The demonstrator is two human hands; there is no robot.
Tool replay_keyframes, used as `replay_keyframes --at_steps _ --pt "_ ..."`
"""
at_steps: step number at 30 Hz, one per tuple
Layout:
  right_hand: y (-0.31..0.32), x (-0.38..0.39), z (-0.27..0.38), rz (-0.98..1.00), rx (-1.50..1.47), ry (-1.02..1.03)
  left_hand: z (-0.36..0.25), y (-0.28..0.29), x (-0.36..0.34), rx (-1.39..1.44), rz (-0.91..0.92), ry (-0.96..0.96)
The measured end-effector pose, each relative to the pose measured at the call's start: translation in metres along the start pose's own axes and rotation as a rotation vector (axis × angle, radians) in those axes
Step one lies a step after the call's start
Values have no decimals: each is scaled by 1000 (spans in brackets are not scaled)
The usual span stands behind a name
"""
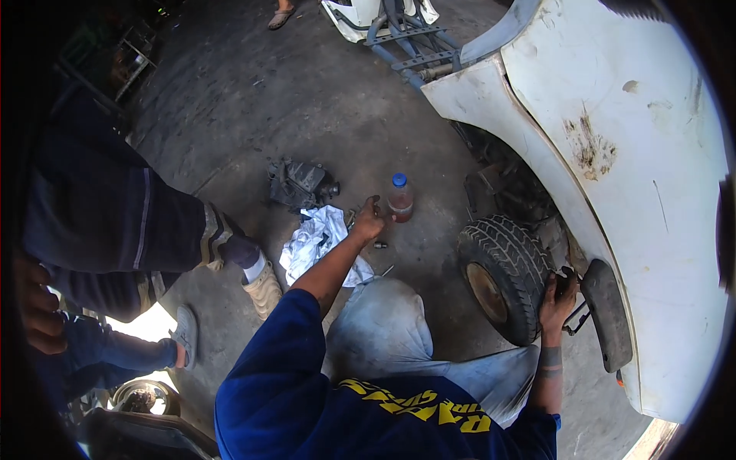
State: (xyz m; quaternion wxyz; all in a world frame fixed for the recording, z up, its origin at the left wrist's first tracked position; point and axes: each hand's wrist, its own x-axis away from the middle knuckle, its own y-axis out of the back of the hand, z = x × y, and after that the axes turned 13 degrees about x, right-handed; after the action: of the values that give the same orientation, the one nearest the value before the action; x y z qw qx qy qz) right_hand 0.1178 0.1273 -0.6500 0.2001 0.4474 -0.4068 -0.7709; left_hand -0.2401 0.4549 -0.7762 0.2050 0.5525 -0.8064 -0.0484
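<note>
My left hand (pixel 369 223) reaches over the floor with its fingers apart and nothing visible in them. Just to its right stands a clear plastic bottle (pixel 400 201) with a blue cap and reddish liquid inside. Beneath and left of this hand lies a crumpled silvery-white sheet (pixel 314 244), with small metal parts (pixel 380 245) beside it. My right hand (pixel 558 303) is by the tread of a wheel (pixel 506 280), its darkened fingers bent but apart. I cannot make out whether it touches the tyre. The wheel stands at the open arch of a white vehicle body (pixel 636 169).
A black car part (pixel 299 184) lies beyond the sheet. A dark mudflap (pixel 608 314) hangs right of my right hand. Two people stand at the left, one with a beige shoe (pixel 263 291) near the sheet. Bare frame tubes (pixel 418 54) stick out ahead.
</note>
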Motion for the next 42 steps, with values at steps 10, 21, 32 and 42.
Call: replay_keyframes --at_steps 10,21,32,42 --pt "3 -1 -2 50 14 70 -27 -24 -18 -37 -57 -35" --pt "-1 6 -5 63 212 103 18 -45 -40 152 -135 -261" --pt "1 5 10 147 153 -211 -45 21 9 1025 28 -347" --pt "8 8 15 100 91 -26 -128 37 44 840 374 -368"
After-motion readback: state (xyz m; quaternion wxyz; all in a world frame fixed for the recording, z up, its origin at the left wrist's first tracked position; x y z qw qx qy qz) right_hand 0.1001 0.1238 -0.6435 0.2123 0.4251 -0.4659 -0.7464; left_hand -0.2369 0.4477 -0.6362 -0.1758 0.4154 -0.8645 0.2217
